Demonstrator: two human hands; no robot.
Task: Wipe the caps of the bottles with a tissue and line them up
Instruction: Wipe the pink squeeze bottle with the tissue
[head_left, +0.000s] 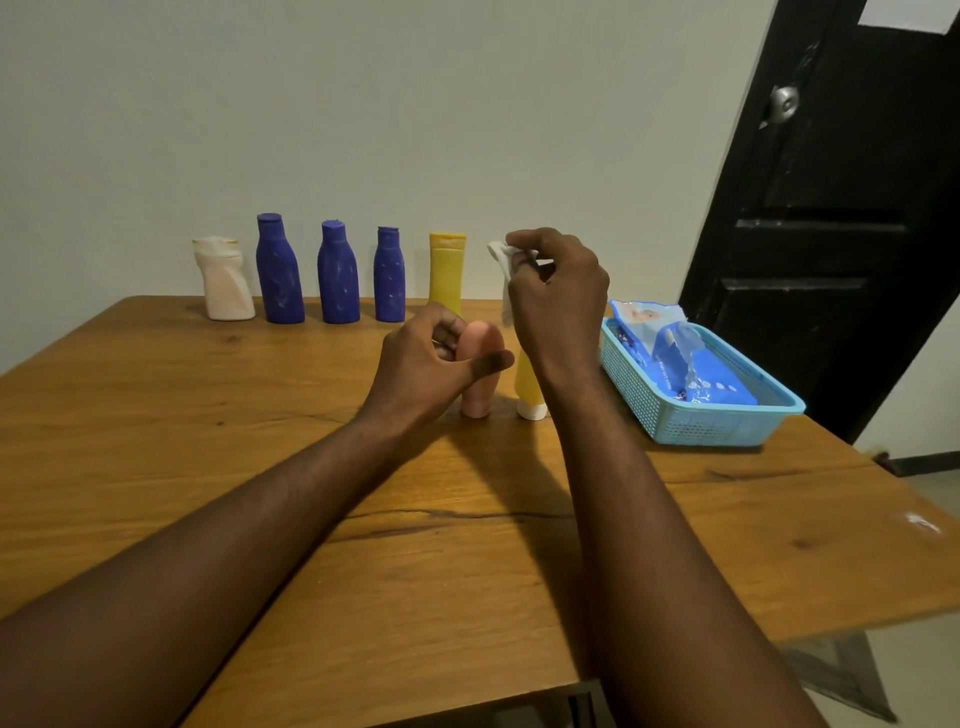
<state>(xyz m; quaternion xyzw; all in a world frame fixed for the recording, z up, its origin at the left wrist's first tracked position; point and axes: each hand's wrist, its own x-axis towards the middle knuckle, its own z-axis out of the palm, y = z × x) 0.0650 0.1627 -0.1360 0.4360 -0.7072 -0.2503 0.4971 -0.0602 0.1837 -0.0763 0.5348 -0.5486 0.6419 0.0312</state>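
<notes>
Both hands work near the middle of the wooden table (208, 467). The left hand (421, 364) curls its fingers round a pink bottle (480, 397) that stands on the tabletop, thumb laid across its front. The right hand (558, 301) is raised above the table, fingertips pinching a crumpled white tissue (500, 255) that hangs down from them. Just beside the pink bottle, partly behind the right wrist, a yellow tube (527, 379) stands on its white cap (532, 412).

Along the far edge, by the wall, five bottles stand upright in a row: a white bottle (226, 283), three blue bottles (279, 275) (338, 278) (389, 278), then a yellow bottle (447, 270). To the right sits a light blue basket (675, 415) holding a blue pack of wipes (711, 382). A black door (831, 208) stands behind it.
</notes>
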